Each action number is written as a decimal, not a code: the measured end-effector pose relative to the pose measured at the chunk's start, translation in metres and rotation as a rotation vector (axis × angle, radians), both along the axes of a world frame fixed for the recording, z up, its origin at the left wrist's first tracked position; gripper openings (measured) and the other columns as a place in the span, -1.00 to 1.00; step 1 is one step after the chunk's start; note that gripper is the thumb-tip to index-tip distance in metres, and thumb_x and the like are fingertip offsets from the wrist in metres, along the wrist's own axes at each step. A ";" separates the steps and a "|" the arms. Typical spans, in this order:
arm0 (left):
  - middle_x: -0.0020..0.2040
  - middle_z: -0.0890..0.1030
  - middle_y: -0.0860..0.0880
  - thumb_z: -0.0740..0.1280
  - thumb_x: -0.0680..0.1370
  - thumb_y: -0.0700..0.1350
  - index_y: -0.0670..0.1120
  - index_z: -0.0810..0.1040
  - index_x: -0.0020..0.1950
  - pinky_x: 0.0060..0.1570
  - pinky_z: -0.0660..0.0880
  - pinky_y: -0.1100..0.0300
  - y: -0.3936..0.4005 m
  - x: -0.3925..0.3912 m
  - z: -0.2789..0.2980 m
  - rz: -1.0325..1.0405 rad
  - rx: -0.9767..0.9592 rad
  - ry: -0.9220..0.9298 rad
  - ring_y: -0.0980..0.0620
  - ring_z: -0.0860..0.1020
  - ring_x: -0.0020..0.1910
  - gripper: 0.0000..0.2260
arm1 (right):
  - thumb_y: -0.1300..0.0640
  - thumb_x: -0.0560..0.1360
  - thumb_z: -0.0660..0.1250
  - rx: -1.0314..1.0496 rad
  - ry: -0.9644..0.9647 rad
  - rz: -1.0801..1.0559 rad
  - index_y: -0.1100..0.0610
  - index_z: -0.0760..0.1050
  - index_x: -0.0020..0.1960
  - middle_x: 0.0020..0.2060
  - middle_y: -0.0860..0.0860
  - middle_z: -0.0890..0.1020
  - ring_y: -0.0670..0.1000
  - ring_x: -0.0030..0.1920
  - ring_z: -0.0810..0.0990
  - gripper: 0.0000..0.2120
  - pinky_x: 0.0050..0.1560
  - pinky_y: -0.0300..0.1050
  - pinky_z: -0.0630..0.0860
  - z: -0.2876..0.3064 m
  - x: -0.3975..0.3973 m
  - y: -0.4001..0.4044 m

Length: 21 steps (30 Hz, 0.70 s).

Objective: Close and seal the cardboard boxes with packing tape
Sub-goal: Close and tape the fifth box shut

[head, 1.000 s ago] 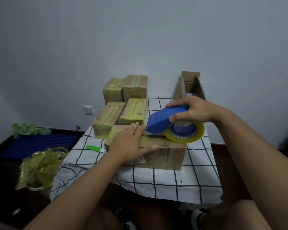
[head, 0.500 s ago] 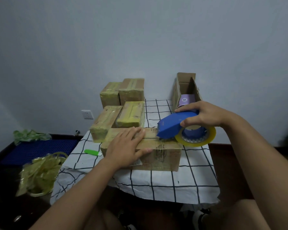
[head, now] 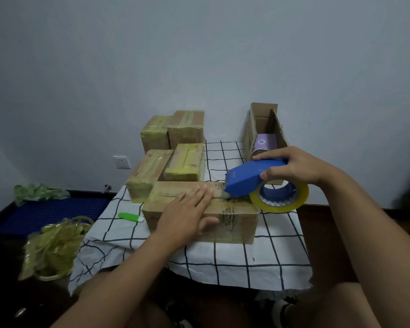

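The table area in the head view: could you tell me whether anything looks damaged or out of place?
The open cardboard box at the back right has a ragged, torn flap edge. Nothing else stands out.

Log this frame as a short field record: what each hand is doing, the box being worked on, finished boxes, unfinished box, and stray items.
left hand: lies flat on the front box
right hand: grips the blue tape dispenser, its nose on the box top
taped boxes: four, behind the front box
open box: back right, purple item inside
green tool: on the checked cloth, left of the front box
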State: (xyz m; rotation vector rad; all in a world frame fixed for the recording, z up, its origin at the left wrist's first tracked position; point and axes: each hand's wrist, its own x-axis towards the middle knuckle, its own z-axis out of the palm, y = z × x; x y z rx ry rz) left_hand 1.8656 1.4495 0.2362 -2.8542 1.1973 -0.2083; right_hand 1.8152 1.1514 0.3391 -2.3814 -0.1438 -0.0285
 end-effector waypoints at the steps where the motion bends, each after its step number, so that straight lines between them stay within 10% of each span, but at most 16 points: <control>1: 0.61 -0.07 0.01 -0.37 0.45 0.39 0.03 -0.13 0.60 0.52 -0.07 0.08 0.000 0.002 -0.001 -0.014 -0.003 -0.018 0.05 -0.07 0.58 -0.21 | -0.37 0.20 0.40 -0.004 -0.004 0.000 -0.31 0.55 0.14 0.12 -0.16 0.57 -0.02 0.08 0.59 -0.49 0.16 -0.03 0.56 0.000 0.000 0.000; 7: 0.59 0.00 -0.01 -0.50 0.44 0.39 0.00 0.01 0.61 0.51 0.02 0.04 0.020 0.009 0.001 -0.037 -0.027 -0.007 0.03 0.03 0.58 -0.13 | -0.34 0.25 0.40 -0.036 -0.022 0.015 -0.25 0.53 0.25 0.13 -0.16 0.57 -0.05 0.07 0.59 -0.42 0.14 -0.10 0.55 -0.002 0.004 0.018; 15: 0.60 0.09 -0.06 -0.05 0.53 0.43 0.01 -0.09 0.62 0.49 0.10 0.04 0.007 -0.015 0.010 0.076 -0.085 0.019 -0.03 0.09 0.56 -0.21 | -0.36 0.26 0.38 -0.014 -0.038 -0.010 -0.23 0.52 0.29 0.16 -0.15 0.57 -0.07 0.10 0.57 -0.38 0.17 -0.08 0.52 -0.010 0.005 0.019; 21: 0.62 -0.01 -0.08 -0.11 0.44 0.51 -0.10 -0.04 0.61 0.51 -0.10 0.11 -0.016 -0.018 0.000 0.121 -0.068 0.004 -0.01 -0.05 0.59 -0.07 | -0.35 0.26 0.38 0.007 -0.033 -0.024 -0.22 0.52 0.31 0.17 -0.13 0.57 -0.06 0.10 0.58 -0.36 0.16 -0.09 0.52 -0.013 0.004 0.018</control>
